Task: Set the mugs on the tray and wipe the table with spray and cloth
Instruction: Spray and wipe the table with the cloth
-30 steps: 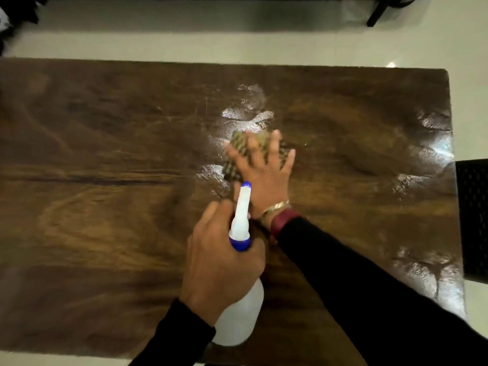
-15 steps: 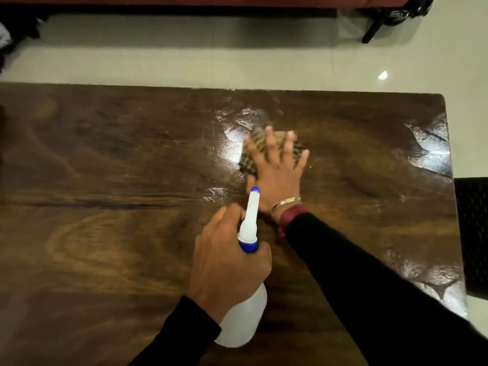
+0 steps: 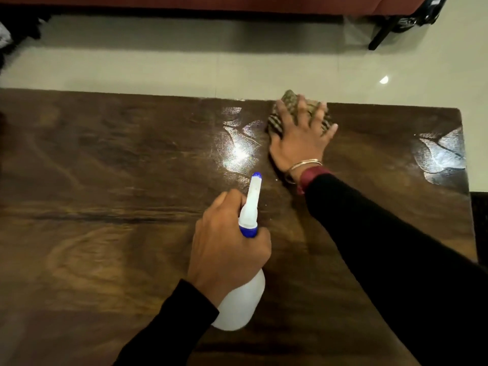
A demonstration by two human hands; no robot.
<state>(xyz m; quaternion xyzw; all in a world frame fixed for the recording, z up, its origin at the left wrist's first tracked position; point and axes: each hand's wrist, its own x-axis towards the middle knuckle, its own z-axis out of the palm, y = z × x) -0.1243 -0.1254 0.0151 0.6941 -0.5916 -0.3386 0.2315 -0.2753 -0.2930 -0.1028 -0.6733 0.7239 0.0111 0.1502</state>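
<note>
My right hand (image 3: pixel 301 138) presses a checked brown cloth (image 3: pixel 289 101) flat against the dark wooden table (image 3: pixel 105 180), right at its far edge, with the fingers spread and straight. My left hand (image 3: pixel 227 247) grips a white spray bottle (image 3: pixel 240 302) with a blue collar and blue nozzle tip, held above the table's middle with the nozzle pointing toward the far side. Wet shiny streaks show on the wood left of the cloth and at the far right corner. No mugs or tray are in view.
Beyond the far edge lies a pale tiled floor (image 3: pixel 184 70) and the base of a reddish sofa (image 3: pixel 211 3). A dark chair (image 3: pixel 479 220) stands off the table's right edge. A black frame leg (image 3: pixel 383 33) stands at the far right.
My right hand slid the cloth away from me and to the right, up to the table's far edge. The view tilted up. My left hand keeps holding the bottle in much the same place.
</note>
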